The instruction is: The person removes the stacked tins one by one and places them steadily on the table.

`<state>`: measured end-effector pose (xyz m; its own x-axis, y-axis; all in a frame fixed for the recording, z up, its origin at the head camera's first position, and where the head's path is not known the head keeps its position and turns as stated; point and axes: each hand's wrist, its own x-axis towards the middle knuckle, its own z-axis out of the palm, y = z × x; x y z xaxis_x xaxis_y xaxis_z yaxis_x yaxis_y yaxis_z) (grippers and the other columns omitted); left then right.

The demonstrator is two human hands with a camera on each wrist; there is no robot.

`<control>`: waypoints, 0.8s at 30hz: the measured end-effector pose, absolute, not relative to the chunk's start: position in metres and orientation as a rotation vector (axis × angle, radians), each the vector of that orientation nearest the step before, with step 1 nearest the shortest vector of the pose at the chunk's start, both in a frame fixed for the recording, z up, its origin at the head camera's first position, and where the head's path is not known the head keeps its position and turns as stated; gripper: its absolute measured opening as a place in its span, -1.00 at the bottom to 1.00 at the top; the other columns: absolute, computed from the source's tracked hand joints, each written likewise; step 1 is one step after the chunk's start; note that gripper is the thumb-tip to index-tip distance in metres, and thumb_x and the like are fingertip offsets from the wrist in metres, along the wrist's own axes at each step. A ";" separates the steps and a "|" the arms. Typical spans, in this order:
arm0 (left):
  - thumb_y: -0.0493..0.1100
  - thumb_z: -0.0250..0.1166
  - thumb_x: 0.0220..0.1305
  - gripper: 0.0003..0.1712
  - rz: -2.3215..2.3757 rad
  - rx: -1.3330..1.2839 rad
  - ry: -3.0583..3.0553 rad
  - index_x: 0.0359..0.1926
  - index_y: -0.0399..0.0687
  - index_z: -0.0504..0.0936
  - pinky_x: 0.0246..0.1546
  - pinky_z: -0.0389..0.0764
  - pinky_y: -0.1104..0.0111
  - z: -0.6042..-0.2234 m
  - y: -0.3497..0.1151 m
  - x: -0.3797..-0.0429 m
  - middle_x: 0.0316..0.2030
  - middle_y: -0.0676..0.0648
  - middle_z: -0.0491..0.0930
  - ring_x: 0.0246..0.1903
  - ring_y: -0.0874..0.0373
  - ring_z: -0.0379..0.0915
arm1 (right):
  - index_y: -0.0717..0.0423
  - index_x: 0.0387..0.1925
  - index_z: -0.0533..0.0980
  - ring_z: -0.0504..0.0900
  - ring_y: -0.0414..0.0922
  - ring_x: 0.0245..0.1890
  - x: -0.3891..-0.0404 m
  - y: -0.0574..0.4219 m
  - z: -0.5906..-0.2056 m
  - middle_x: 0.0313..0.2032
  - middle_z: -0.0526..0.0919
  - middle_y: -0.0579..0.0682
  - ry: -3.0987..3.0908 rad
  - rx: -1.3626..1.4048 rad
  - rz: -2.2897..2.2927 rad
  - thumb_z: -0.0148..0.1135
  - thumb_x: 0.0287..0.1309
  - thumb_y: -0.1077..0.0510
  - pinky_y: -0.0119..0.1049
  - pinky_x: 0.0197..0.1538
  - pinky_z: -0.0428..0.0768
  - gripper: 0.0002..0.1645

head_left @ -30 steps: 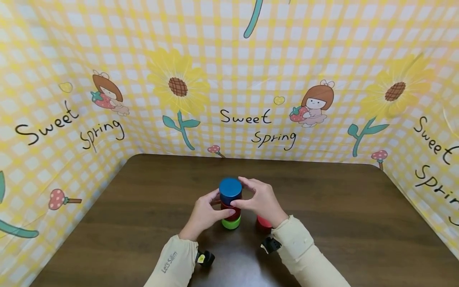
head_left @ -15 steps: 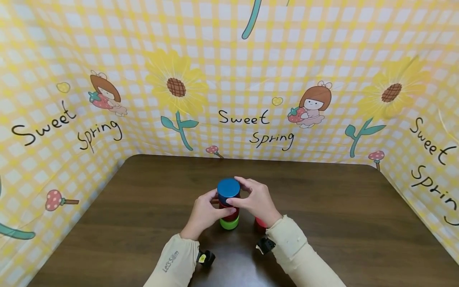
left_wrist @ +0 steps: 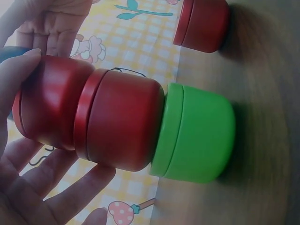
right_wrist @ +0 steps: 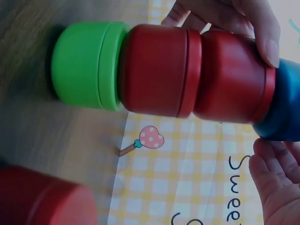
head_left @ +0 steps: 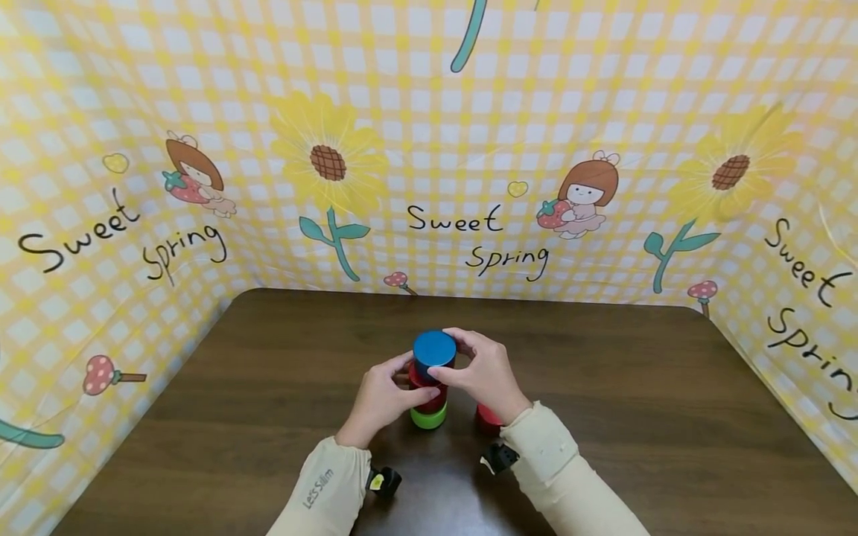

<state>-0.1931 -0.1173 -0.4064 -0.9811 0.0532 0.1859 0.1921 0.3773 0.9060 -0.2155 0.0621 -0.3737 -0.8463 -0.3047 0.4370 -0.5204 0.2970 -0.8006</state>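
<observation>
A stack of small round lidded tins stands upright: a green tin (left_wrist: 197,133) at the bottom, a lower red tin (left_wrist: 124,119) on it, an upper red tin (right_wrist: 232,77) above, and a blue tin (head_left: 434,348) on top. My left hand (head_left: 384,400) grips the upper red tin, thumb at its lid rim and fingers round the far side. My right hand (head_left: 488,370) holds the blue tin between thumb and fingers. The blue tin sits a little to the right of the red tins in the head view.
Another red tin (head_left: 489,418) stands on the brown wooden table (head_left: 603,417), right of the stack, partly hidden by my right wrist. A yellow checked cloth (head_left: 436,149) rises behind the table and along both sides.
The blue tin has shifted slightly right with my right hand, baring more of the upper red tin's lid at the left. The left hand keeps its hold; the lower tins stay put.
</observation>
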 end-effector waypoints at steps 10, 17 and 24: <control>-0.16 0.49 0.03 -0.35 -1.603 -0.217 -2.564 0.19 -0.13 0.55 -0.22 0.64 0.19 -0.406 -0.118 -0.194 -0.06 -0.20 0.63 -0.19 -0.04 0.58 | 0.27 0.09 0.53 0.65 0.04 -0.09 -0.214 0.087 -0.371 -0.02 0.62 0.16 -2.403 0.627 1.532 0.53 -0.11 0.23 -0.11 -0.02 0.59 -0.35; -0.15 0.51 0.00 -0.32 -1.616 -0.182 -2.583 0.20 -0.07 0.55 -0.23 0.64 0.21 -0.406 -0.119 -0.195 -0.05 -0.20 0.63 -0.18 -0.01 0.58 | 0.29 0.07 0.54 0.64 0.06 -0.10 -0.213 0.113 -0.375 -0.05 0.63 0.18 -2.414 0.508 1.494 0.53 -0.13 0.25 -0.06 -0.01 0.57 -0.36; -0.12 0.53 -0.02 -0.31 -1.607 -0.178 -2.589 0.19 -0.06 0.57 -0.25 0.63 0.23 -0.406 -0.118 -0.197 -0.10 -0.18 0.65 -0.21 0.04 0.58 | 0.34 0.09 0.51 0.64 0.08 -0.10 -0.206 0.138 -0.382 -0.04 0.62 0.22 -2.416 0.403 1.462 0.50 -0.09 0.27 -0.07 -0.02 0.58 -0.36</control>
<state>-0.1974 -0.1177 -0.4062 -0.9893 0.0521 0.1364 0.1454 0.4400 0.8861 -0.2063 0.1375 -0.3823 -0.9194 -0.0879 0.3834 -0.3805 0.4464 -0.8099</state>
